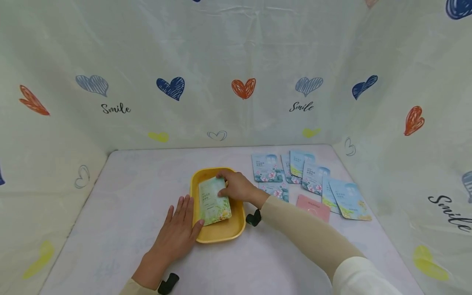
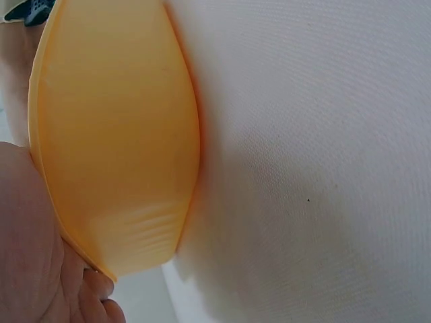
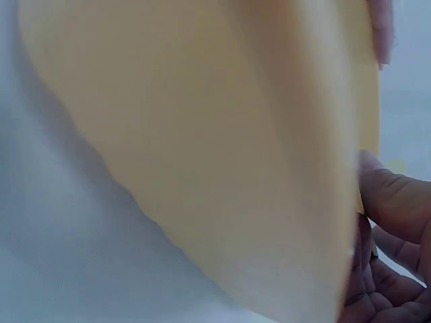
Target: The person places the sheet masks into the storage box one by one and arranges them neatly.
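While the smooth, round-cornered yellow tray (image 1: pixel 236 227) is touched by the straight-fingered left hand (image 1: pixel 176 233), a flat, rectangular packet (image 1: pixel 212 205) between the hands is pinched by the right hand (image 1: pixel 237 186).

The left hand (image 1: pixel 178 227) is tilted forward, its fingers straight and its thumb spread toward the right hand (image 1: pixel 237 186). The left wrist (image 1: pixel 151 264) shows bare past a beige cuff (image 1: pixel 135 288). The right hand pinches between bent thumb and fingers. The right arm (image 1: pixel 309 235), sleeved in beige, reaches diagonally forward and leftward, its wrist higher in the head view than the left one.
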Demonstrator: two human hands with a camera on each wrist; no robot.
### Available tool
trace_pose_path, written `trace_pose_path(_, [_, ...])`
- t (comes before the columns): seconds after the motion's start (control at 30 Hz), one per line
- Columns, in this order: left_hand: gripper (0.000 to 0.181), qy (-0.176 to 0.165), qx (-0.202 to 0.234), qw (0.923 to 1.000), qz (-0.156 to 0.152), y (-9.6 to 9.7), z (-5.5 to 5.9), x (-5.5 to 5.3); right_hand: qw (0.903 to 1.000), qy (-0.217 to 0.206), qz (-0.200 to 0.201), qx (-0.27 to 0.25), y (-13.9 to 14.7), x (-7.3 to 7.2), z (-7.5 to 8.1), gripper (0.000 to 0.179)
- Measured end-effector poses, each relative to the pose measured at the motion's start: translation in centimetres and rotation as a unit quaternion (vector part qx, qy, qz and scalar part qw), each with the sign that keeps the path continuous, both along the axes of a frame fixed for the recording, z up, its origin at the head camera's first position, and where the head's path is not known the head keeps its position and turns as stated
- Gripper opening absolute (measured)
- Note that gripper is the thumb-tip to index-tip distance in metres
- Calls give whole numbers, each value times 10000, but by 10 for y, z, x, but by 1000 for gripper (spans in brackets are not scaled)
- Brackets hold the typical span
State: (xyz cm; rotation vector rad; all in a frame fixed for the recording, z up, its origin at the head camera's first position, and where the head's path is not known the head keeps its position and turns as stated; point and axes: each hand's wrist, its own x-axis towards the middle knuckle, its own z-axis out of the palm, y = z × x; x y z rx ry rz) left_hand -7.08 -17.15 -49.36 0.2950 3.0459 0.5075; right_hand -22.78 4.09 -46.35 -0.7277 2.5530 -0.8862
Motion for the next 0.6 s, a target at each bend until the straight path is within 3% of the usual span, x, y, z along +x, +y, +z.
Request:
trace_pose_path(0.17, [81, -57, -2, 10000, 14, 0, 1, 0, 9995, 186, 92, 247, 1, 0, -1, 55])
trace_pose_path(0.6, [81, -46, -30, 10000, 38, 1, 0, -1, 9990, -30, -375, 254, 10, -1, 11, 53])
